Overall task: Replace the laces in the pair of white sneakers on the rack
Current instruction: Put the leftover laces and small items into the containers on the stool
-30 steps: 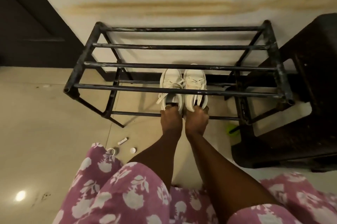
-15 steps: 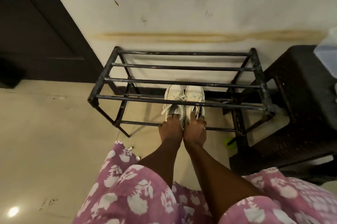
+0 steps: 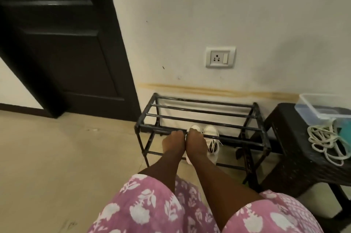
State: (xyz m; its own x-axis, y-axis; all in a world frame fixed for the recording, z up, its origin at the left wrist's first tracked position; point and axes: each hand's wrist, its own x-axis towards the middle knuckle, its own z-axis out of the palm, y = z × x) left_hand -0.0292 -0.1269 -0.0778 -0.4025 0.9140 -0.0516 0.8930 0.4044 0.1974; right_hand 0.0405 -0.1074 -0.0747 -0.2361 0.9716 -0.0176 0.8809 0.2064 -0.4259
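I think the fetching step: left hand (image 3: 173, 142) and right hand (image 3: 196, 142) at the white laced sneakers (image 3: 211, 134) in the black metal rack (image 3: 237, 114), grip hidden; next, lift them clear.

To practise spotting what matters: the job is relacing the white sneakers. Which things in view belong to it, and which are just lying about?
Belong: white sneakers, rack, white cords on the stool (likely laces), left hand, right hand.
Lying about: clear box, wall socket, door.

We counted two white sneakers (image 3: 211, 131), two hands (image 3: 173, 142), one black rack (image 3: 199, 114), one stool (image 3: 296, 149), one clear box (image 3: 319, 105), one socket (image 3: 220, 57).
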